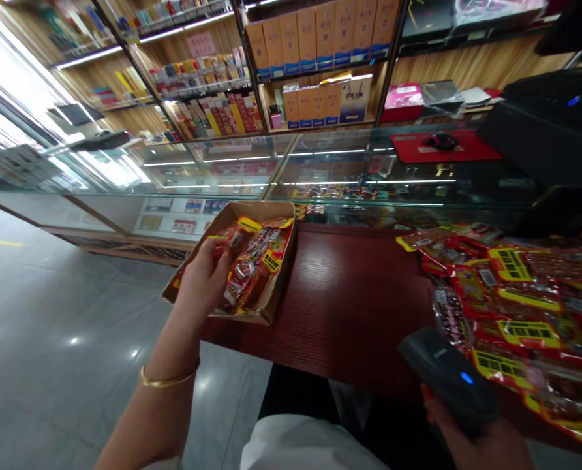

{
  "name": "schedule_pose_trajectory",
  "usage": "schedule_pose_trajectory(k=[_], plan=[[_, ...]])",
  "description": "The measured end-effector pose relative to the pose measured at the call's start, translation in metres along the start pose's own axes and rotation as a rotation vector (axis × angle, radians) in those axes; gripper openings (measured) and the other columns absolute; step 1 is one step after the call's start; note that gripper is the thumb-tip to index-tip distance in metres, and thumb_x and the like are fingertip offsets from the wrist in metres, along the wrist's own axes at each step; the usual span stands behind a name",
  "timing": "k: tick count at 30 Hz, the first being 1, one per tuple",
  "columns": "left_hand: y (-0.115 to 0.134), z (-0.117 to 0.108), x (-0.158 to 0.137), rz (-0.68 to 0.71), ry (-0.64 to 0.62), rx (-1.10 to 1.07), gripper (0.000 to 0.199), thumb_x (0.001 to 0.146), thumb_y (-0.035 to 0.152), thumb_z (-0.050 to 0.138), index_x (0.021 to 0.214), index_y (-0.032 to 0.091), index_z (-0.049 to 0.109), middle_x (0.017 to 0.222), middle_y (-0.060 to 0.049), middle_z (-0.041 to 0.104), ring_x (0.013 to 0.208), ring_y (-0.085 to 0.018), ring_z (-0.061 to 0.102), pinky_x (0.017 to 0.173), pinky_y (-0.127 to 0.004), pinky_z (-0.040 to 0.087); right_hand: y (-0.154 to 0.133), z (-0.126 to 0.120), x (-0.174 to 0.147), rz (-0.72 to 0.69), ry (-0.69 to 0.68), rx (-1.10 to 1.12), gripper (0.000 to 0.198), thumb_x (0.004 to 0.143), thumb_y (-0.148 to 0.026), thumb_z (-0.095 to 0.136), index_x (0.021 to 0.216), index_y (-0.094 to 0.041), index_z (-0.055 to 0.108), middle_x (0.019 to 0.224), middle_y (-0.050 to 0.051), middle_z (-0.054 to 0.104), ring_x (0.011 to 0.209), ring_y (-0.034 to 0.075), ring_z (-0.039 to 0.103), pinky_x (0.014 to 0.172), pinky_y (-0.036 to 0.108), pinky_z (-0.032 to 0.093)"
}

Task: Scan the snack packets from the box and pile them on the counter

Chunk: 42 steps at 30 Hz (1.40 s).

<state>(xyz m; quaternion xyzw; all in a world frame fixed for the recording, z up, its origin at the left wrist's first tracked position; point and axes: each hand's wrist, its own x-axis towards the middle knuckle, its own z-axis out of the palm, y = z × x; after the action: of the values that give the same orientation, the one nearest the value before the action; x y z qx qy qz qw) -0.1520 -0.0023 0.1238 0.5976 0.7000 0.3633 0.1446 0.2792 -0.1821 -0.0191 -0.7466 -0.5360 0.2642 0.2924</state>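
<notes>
My left hand (203, 274) is over a cardboard box (282, 287) at the table's left end, its fingers closed on a snack packet (237, 240) with a yellow end. More red and yellow snack packets lie inside the box below it. In my right hand (467, 434), at the lower right, is a black barcode scanner (450, 378) with a blue light, its head tilted toward the left. Right beside the scanner spreads a large pile of shiny red and yellow snack packets (506, 313).
The dark red wooden table (340, 287) lies between box and pile. Behind it runs a glass display counter (222, 176) carrying a red mouse pad (408, 151) with a mouse (440, 140). Shelves with orange boxes (325, 36) line the back wall. A dark monitor (555, 130) stands at right.
</notes>
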Motion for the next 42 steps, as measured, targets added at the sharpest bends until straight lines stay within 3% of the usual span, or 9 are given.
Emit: schedule_pose_trajectory(k=[1, 3, 7, 11, 15, 22, 25, 34, 42], plan=[[0.016, 0.001, -0.005, 0.02, 0.027, -0.121, 0.039, 0.09, 0.04, 0.059, 0.124, 0.021, 0.061, 0.092, -0.004, 0.074, 0.081, -0.02, 0.069, 0.073, -0.029, 0.056, -0.005, 0.001, -0.002, 0.001, 0.053, 0.0, 0.052, 0.085, -0.066, 0.063, 0.087, -0.019, 0.085, 0.083, 0.012, 0.084, 0.082, 0.037, 0.081, 0.073, 0.041, 0.066], [0.048, 0.015, -0.015, 0.055, -0.047, -0.374, 0.047, 0.089, 0.037, 0.061, 0.133, 0.021, 0.055, 0.092, -0.002, 0.073, 0.079, -0.017, 0.069, 0.072, -0.027, 0.056, -0.011, 0.005, -0.004, -0.02, 0.126, 0.01, 0.051, 0.087, -0.065, 0.061, 0.087, -0.019, 0.084, 0.082, 0.012, 0.083, 0.084, 0.037, 0.081, 0.081, 0.043, 0.064], [0.096, 0.086, -0.031, 0.179, -0.518, -0.525, 0.056, 0.084, 0.022, 0.061, 0.14, 0.017, 0.058, 0.099, -0.005, 0.076, 0.081, -0.015, 0.069, 0.073, -0.023, 0.054, -0.012, 0.006, -0.003, -0.079, 0.156, 0.024, 0.047, 0.085, -0.064, 0.065, 0.087, -0.02, 0.082, 0.079, 0.01, 0.083, 0.076, 0.033, 0.08, 0.077, 0.038, 0.064], [0.108, 0.168, -0.027, 0.286, -0.935, -0.374, 0.053, 0.08, 0.015, 0.054, 0.13, 0.017, 0.071, 0.106, -0.003, 0.078, 0.085, -0.016, 0.07, 0.072, -0.022, 0.052, -0.014, -0.006, 0.002, -0.137, 0.185, 0.023, 0.045, 0.086, -0.063, 0.065, 0.087, -0.021, 0.082, 0.078, 0.009, 0.083, 0.071, 0.03, 0.079, 0.078, 0.036, 0.064], [0.102, 0.211, -0.016, 0.238, -1.053, -0.306, 0.052, 0.077, 0.013, 0.055, 0.125, 0.016, 0.074, 0.096, -0.002, 0.079, 0.077, -0.016, 0.069, 0.066, -0.021, 0.049, -0.024, -0.017, 0.007, -0.147, 0.138, 0.045, 0.042, 0.086, -0.061, 0.067, 0.088, -0.022, 0.083, 0.074, 0.007, 0.082, 0.065, 0.027, 0.079, 0.071, 0.032, 0.064], [0.076, 0.204, -0.012, 0.093, -1.182, -0.567, 0.059, 0.075, 0.013, 0.06, 0.134, 0.013, 0.069, 0.11, -0.006, 0.079, 0.086, -0.018, 0.072, 0.076, -0.025, 0.055, -0.032, -0.007, 0.014, -0.127, 0.195, 0.031, 0.047, 0.09, -0.063, 0.062, 0.095, -0.021, 0.083, 0.077, 0.008, 0.082, 0.064, 0.027, 0.078, 0.067, 0.032, 0.063], [0.075, 0.2, -0.012, 0.074, -1.188, -0.576, 0.062, 0.073, 0.012, 0.062, 0.135, 0.013, 0.068, 0.113, -0.006, 0.079, 0.089, -0.018, 0.073, 0.079, -0.025, 0.056, -0.034, -0.004, 0.016, -0.156, 0.187, 0.006, 0.046, 0.09, -0.061, 0.062, 0.096, -0.021, 0.083, 0.076, 0.008, 0.082, 0.066, 0.028, 0.078, 0.071, 0.034, 0.063], [0.079, 0.197, -0.012, 0.195, -1.148, -0.473, 0.069, 0.071, 0.011, 0.06, 0.139, 0.017, 0.066, 0.11, -0.002, 0.079, 0.088, -0.016, 0.072, 0.076, -0.021, 0.054, -0.041, -0.006, 0.015, -0.152, 0.132, -0.012, 0.047, 0.09, -0.061, 0.062, 0.091, -0.019, 0.082, 0.079, 0.01, 0.083, 0.07, 0.028, 0.08, 0.071, 0.033, 0.064], [0.079, 0.191, -0.012, 0.293, -1.152, -0.391, 0.067, 0.073, 0.012, 0.058, 0.139, 0.018, 0.067, 0.109, -0.002, 0.08, 0.085, -0.016, 0.071, 0.073, -0.021, 0.051, -0.037, -0.002, 0.016, -0.123, 0.134, -0.025, 0.05, 0.092, -0.063, 0.06, 0.101, -0.018, 0.082, 0.083, 0.011, 0.083, 0.081, 0.031, 0.081, 0.08, 0.036, 0.063]])
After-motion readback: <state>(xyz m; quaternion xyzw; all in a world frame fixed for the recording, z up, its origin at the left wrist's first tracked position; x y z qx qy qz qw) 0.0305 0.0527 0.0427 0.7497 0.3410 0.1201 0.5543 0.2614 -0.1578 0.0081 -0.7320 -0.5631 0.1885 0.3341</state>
